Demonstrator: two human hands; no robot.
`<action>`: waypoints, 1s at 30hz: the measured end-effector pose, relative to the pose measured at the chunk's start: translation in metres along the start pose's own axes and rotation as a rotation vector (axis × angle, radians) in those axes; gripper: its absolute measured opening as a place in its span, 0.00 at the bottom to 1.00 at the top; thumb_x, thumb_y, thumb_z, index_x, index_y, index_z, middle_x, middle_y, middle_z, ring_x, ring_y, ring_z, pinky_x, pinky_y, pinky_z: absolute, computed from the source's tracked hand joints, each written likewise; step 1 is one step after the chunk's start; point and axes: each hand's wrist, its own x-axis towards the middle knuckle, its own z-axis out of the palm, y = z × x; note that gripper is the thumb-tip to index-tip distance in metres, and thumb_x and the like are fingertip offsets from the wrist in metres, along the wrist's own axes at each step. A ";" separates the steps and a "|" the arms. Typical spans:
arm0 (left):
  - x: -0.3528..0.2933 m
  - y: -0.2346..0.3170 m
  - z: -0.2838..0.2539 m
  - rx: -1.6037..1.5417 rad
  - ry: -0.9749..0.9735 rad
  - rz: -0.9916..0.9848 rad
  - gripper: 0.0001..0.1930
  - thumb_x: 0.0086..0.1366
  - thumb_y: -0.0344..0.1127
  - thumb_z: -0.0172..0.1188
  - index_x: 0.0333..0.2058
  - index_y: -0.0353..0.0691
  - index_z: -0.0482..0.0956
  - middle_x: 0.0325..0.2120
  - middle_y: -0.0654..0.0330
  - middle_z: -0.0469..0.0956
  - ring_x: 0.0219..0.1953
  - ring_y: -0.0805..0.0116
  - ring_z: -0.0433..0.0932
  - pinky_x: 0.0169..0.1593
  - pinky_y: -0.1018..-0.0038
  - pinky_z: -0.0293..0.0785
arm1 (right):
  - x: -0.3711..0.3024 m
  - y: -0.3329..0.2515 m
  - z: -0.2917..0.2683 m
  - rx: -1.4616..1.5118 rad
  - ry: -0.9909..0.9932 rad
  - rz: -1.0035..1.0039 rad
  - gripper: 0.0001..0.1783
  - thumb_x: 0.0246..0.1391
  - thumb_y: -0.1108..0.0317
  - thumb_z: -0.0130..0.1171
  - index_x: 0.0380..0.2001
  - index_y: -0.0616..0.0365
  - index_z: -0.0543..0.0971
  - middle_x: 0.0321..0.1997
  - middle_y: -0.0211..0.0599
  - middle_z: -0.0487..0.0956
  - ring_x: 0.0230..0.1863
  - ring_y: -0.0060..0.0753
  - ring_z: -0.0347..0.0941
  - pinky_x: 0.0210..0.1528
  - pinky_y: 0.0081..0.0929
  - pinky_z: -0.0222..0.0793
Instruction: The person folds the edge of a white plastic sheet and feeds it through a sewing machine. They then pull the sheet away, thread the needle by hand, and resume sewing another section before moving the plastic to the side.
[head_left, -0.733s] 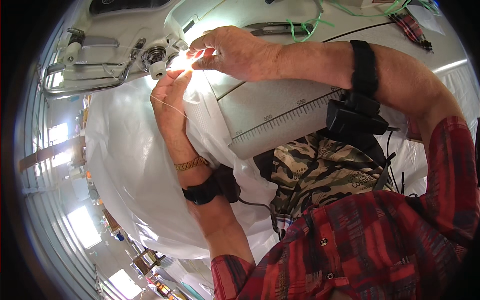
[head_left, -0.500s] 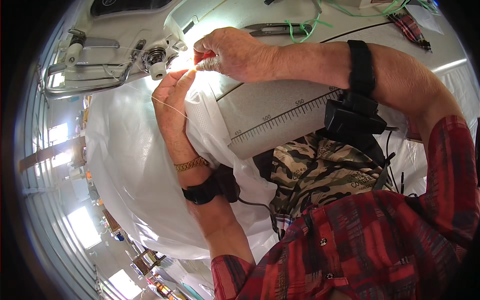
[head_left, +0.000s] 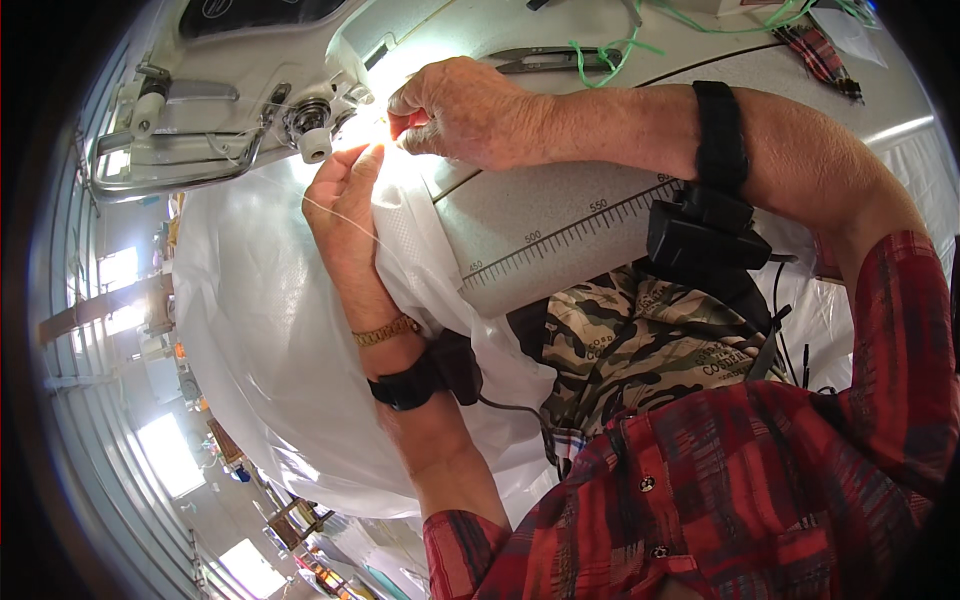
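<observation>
Under the bright lamp glare, my two hands are close together beside the head of a white sewing machine [head_left: 260, 60]. My left hand [head_left: 345, 200] is closed in a pinch, thumb against index finger. A fine white thread [head_left: 340, 215] lies across the back of that hand; the thread's end at the fingertips is lost in the glare. My right hand [head_left: 465, 112] is also closed, its fingertips just right of the left ones. What it holds, if anything, is washed out. White sheet material [head_left: 270, 290] hangs below the machine and passes behind my left wrist.
The grey table [head_left: 540, 210] has a printed ruler scale along its near edge. Dark thread snips [head_left: 545, 60], green string [head_left: 610, 65] and a plaid scrap [head_left: 820, 60] lie on its far side. The machine's knob [head_left: 316, 146] and bent metal rod [head_left: 180, 185] are left of my hands.
My fingertips, which met half a second ago, are now slightly apart. The left ones have shifted a little left and down. The white sheet has barely moved.
</observation>
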 end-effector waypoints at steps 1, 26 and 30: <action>0.000 -0.001 0.000 0.011 0.038 0.030 0.11 0.62 0.33 0.61 0.38 0.29 0.79 0.32 0.62 0.79 0.33 0.79 0.74 0.39 0.84 0.68 | 0.000 0.000 0.000 -0.005 -0.003 0.005 0.14 0.54 0.63 0.62 0.37 0.64 0.78 0.35 0.43 0.79 0.42 0.36 0.77 0.51 0.33 0.73; 0.005 -0.007 0.005 -0.300 0.314 0.025 0.10 0.60 0.30 0.64 0.34 0.26 0.79 0.29 0.57 0.79 0.32 0.73 0.76 0.38 0.81 0.73 | 0.000 0.001 -0.001 -0.025 -0.050 0.009 0.12 0.55 0.65 0.60 0.36 0.63 0.79 0.34 0.43 0.80 0.42 0.35 0.77 0.50 0.34 0.73; 0.004 -0.004 0.008 -0.293 0.315 0.026 0.10 0.60 0.31 0.64 0.34 0.26 0.79 0.29 0.57 0.79 0.31 0.74 0.76 0.37 0.81 0.72 | 0.000 0.002 -0.001 -0.021 -0.043 0.003 0.12 0.54 0.65 0.61 0.36 0.63 0.78 0.34 0.43 0.80 0.42 0.35 0.77 0.50 0.34 0.73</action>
